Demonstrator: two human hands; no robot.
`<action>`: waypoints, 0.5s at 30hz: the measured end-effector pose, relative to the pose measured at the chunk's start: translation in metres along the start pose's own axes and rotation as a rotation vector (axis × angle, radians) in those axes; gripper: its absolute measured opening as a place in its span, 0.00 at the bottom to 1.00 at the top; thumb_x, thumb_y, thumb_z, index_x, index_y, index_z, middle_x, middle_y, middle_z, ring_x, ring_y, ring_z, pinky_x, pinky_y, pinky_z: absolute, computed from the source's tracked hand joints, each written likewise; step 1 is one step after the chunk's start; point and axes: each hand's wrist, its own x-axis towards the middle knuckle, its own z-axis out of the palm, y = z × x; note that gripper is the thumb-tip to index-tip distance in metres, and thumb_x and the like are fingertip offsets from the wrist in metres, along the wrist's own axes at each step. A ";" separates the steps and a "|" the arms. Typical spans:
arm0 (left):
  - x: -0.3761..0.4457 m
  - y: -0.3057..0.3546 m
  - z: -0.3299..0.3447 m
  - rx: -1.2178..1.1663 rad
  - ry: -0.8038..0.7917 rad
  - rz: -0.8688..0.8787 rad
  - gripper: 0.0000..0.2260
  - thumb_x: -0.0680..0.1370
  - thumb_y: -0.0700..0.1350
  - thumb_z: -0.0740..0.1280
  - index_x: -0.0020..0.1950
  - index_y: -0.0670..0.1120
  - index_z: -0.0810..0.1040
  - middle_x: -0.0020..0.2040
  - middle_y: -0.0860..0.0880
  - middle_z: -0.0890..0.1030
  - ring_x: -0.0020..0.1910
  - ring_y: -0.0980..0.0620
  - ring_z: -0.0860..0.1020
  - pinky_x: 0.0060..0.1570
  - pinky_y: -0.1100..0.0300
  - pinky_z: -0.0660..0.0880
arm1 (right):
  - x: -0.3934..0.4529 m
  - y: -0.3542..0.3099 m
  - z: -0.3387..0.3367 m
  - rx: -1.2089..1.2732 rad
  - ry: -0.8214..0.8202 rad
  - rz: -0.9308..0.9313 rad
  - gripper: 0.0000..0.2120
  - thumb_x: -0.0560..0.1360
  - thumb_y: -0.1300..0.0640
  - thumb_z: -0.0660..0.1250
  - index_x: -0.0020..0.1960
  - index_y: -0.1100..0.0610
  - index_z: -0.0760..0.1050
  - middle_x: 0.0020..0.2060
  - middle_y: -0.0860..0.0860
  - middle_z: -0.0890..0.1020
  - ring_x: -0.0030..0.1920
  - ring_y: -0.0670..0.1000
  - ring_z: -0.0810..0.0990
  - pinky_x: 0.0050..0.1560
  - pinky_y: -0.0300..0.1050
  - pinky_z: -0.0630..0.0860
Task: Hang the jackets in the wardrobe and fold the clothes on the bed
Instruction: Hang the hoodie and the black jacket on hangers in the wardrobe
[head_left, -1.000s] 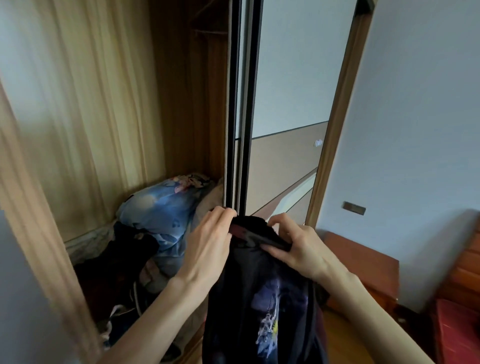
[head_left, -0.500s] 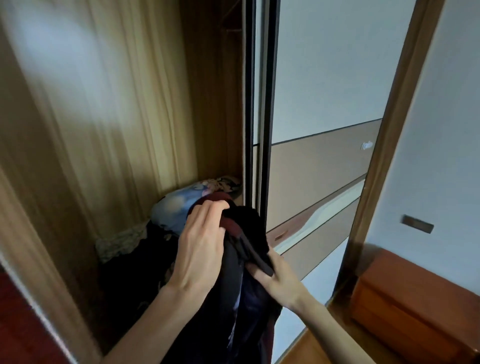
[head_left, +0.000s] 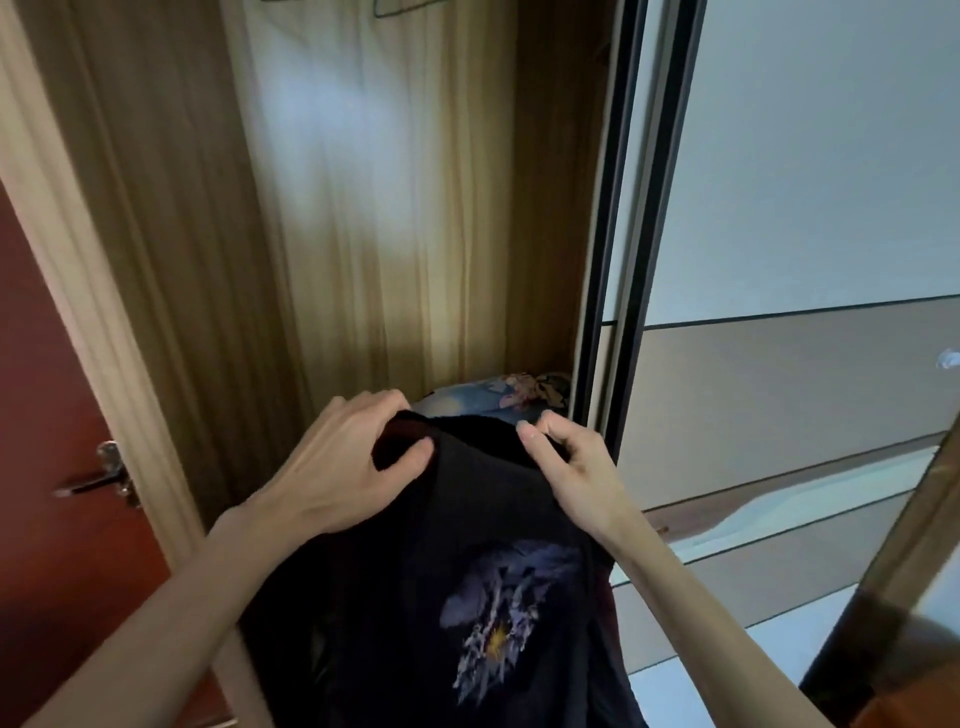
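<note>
I hold a black jacket (head_left: 447, 571) with a pale blue print on its back, raised in front of the open wardrobe (head_left: 363, 208). My left hand (head_left: 337, 467) grips its left shoulder, thumb pressed on the cloth. My right hand (head_left: 571, 467) pinches the right shoulder near the collar. The jacket hangs down between my forearms and hides whatever is under it. A wire hanger (head_left: 405, 6) shows at the top edge inside the wardrobe.
A sliding wardrobe door (head_left: 805, 260) with a dark frame stands to the right. A pale curtain-like cloth (head_left: 389, 182) hangs inside. A blue patterned bundle (head_left: 493, 395) lies on the wardrobe floor. A red door with a metal handle (head_left: 98, 478) is at the left.
The view has turned up and to the left, toward the wardrobe's inside. My right hand has risen from below the collar to the jacket's right shoulder, and the jacket now shows its printed back.
</note>
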 end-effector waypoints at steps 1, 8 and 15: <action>0.001 0.000 -0.002 -0.036 0.021 -0.047 0.18 0.78 0.69 0.60 0.43 0.56 0.74 0.38 0.56 0.78 0.39 0.57 0.77 0.44 0.55 0.73 | 0.006 -0.002 -0.001 0.006 -0.009 -0.019 0.20 0.85 0.53 0.63 0.37 0.58 0.64 0.33 0.45 0.67 0.37 0.43 0.66 0.41 0.39 0.65; 0.032 0.021 -0.015 -0.355 0.300 -0.209 0.29 0.75 0.67 0.71 0.32 0.44 0.71 0.28 0.45 0.73 0.29 0.54 0.71 0.32 0.56 0.67 | 0.045 -0.024 -0.011 0.025 -0.018 -0.103 0.22 0.86 0.51 0.62 0.38 0.60 0.60 0.33 0.48 0.64 0.36 0.44 0.64 0.40 0.38 0.64; 0.092 0.042 -0.045 -0.661 0.505 -0.176 0.29 0.76 0.55 0.77 0.33 0.34 0.70 0.29 0.45 0.71 0.30 0.52 0.70 0.33 0.58 0.63 | 0.093 -0.058 -0.027 -0.042 0.072 -0.202 0.22 0.87 0.50 0.59 0.38 0.59 0.61 0.33 0.46 0.64 0.36 0.44 0.64 0.39 0.40 0.63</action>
